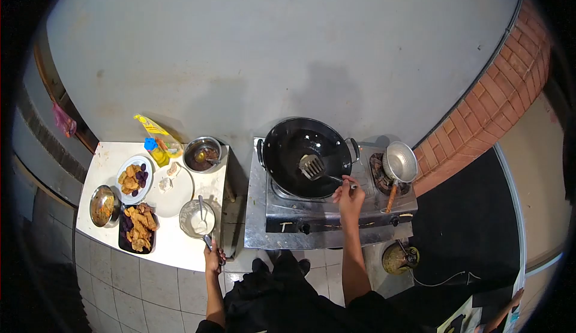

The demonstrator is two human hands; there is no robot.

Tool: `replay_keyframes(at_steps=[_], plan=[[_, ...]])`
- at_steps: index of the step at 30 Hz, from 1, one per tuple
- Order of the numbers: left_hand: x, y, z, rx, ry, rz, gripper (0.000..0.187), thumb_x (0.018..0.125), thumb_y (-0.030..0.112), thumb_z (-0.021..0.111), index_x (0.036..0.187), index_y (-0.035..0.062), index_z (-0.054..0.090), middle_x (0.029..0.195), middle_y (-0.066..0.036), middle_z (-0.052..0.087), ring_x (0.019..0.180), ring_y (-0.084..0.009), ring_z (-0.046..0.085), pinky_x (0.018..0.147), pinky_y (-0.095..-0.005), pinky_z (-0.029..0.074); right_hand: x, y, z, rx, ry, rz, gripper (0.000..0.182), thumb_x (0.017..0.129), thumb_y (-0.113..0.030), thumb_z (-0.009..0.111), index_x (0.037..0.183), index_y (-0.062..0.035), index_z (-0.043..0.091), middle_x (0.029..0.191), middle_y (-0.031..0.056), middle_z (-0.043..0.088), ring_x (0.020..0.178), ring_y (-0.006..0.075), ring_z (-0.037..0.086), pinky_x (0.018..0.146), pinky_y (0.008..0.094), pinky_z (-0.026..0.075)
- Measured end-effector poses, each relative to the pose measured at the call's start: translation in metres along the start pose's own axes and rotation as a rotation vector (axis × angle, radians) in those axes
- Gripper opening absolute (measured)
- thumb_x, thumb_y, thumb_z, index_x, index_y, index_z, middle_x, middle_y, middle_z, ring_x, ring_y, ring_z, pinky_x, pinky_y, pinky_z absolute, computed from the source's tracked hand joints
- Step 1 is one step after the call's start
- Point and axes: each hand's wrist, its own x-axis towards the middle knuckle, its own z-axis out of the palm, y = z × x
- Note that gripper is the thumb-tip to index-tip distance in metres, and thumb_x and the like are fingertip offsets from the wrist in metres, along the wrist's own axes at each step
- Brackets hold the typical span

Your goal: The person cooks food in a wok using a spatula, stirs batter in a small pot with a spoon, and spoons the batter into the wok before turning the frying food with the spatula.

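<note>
Right hand (349,194) pinches the spatula (314,169); blade inside the wok (288,144), long axis running up-left from the fingers (347,181). Left hand (213,258) encloses a handle (207,241); its lower end is hidden.

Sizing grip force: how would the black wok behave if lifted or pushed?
The wok should be stiff, judging by its metallic look. Its deep, rounded shape may make it rock if pushed off-centre. Bright highlights inside suggest a slick surface, where the spatula in the right hand might slide.
</note>
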Motion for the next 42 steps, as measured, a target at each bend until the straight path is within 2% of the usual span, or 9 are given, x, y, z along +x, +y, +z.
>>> replay_keyframes(at_steps=[7,10,15,18,27,30,33,36,42], plan=[[-0.007,0.005,0.005,0.032,-0.007,0.037,0.038,0.089,0.047,0.059,0.088,0.0148,0.038,0.062,0.001,0.042,0.048,-0.0102,0.045,0.041,-0.0246,0.04,0.005,-0.013,-0.02,-0.027,0.013,-0.037,0.022,0.097,-0.014,0.05,0.107,0.0047,0.055,0.06,0.0031,0.054,0.05,0.0067,0.05,0.041,0.0213,0.037],[-0.003,0.003,0.004,0.005,-0.003,0.021,0.032,0.094,0.039,0.055,0.087,0.0139,0.036,0.059,-0.001,0.043,0.046,-0.0118,0.045,0.04,-0.0264,0.041,0.008,-0.004,-0.02,0.004,0.019,-0.05,0.022,0.097,-0.014,0.051,0.107,0.0048,0.055,0.061,0.0035,0.055,0.05,0.0069,0.051,0.042,0.0216,0.037],[-0.003,0.003,0.004,0.01,-0.003,0.023,0.032,0.093,0.039,0.055,0.086,0.0145,0.037,0.059,-0.001,0.043,0.046,-0.0115,0.045,0.04,-0.0259,0.04,0.014,-0.001,-0.023,-0.01,-0.013,-0.061,0.022,0.096,-0.014,0.051,0.106,0.0048,0.055,0.061,0.0038,0.056,0.051,0.0075,0.052,0.042,0.0223,0.038],[-0.005,0.004,0.004,0.016,0.004,0.015,0.032,0.093,0.039,0.055,0.085,0.0146,0.037,0.059,0.0,0.043,0.046,-0.0111,0.045,0.04,-0.0254,0.04,0.021,-0.015,-0.029,-0.205,-0.048,-0.043,0.022,0.095,-0.014,0.052,0.105,0.0047,0.056,0.06,0.0036,0.056,0.051,0.0078,0.052,0.044,0.023,0.04],[-0.008,0.008,0.007,0.027,0.023,0.019,0.033,0.093,0.04,0.056,0.086,0.0142,0.037,0.06,0.001,0.042,0.046,-0.01,0.043,0.04,-0.0245,0.038,0.054,-0.043,-0.03,-0.559,-0.208,-0.322,0.014,0.093,-0.012,0.054,0.098,0.0002,0.059,0.058,0.0022,0.054,0.049,0.0073,0.048,0.047,0.025,0.039],[-0.009,0.009,0.008,0.03,0.036,0.013,0.033,0.093,0.04,0.057,0.087,0.0143,0.037,0.06,0.001,0.042,0.045,-0.0099,0.043,0.039,-0.0244,0.038,0.062,-0.045,-0.02,-0.63,-0.223,-0.412,0.013,0.091,-0.012,0.056,0.094,0.0006,0.059,0.057,0.0071,0.052,0.048,0.0127,0.049,0.049,0.0294,0.04],[-0.008,0.008,0.007,0.028,0.038,0.006,0.033,0.092,0.041,0.057,0.088,0.0143,0.037,0.06,0.001,0.042,0.045,-0.0099,0.043,0.039,-0.0242,0.038,0.071,-0.057,-0.009,-0.741,-0.257,-0.312,0.012,0.088,-0.011,0.058,0.09,0.0005,0.059,0.057,0.0122,0.051,0.049,0.0185,0.05,0.05,0.0332,0.04],[-0.009,0.009,0.008,0.037,0.038,0.014,0.034,0.092,0.041,0.058,0.087,0.0144,0.038,0.061,0.001,0.042,0.045,-0.0099,0.043,0.039,-0.0241,0.038,0.084,-0.048,-0.001,-0.742,-0.27,-0.353,0.018,0.089,-0.016,0.055,0.086,0.0011,0.058,0.062,0.02,0.057,0.061,0.0394,0.058,0.054,0.0431,0.041],[-0.011,0.01,0.009,0.001,0.032,0.001,0.034,0.091,0.042,0.058,0.086,0.0145,0.039,0.061,0.0,0.043,0.045,-0.0101,0.044,0.038,-0.0244,0.038,0.092,-0.02,0.009,-0.623,-0.224,-0.307,0.018,0.088,-0.014,0.057,0.083,0.0027,0.06,0.058,0.0176,0.055,0.058,0.0341,0.059,0.055,0.0422,0.042]])
